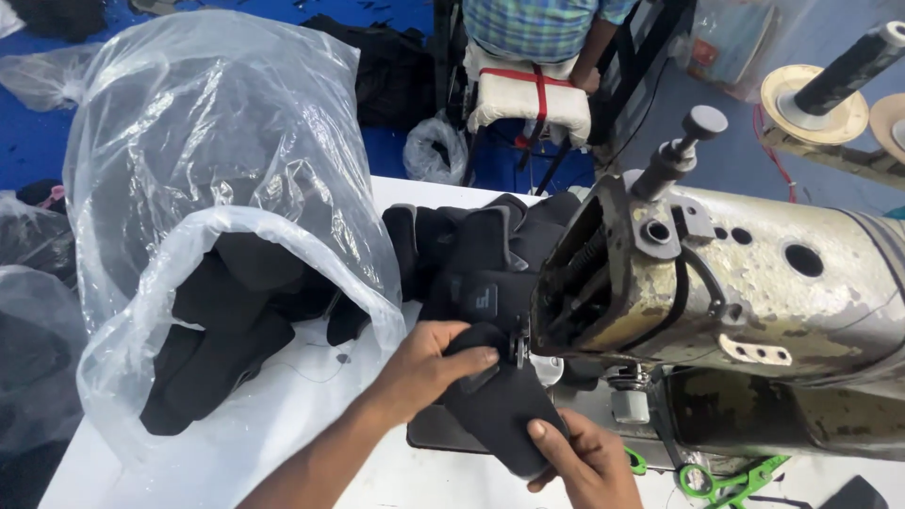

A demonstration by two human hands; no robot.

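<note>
My left hand [426,366] presses a black fabric piece [495,405] flat beside the needle area [519,347] of a worn, cream-coloured sewing machine [745,283]. From below, my right hand [586,462] grips the near end of that same piece, thumb on top. Behind the needle a stack of black sewn pieces [481,254] lies on the white table [283,415].
A large clear plastic bag [217,141] with black fabric pieces spilling from its mouth fills the table's left side. Green-handled snips [726,483] lie at the front right. A thread cone stand [815,94] is at the back right. A person in a checked shirt [537,28] sits on a padded stool beyond.
</note>
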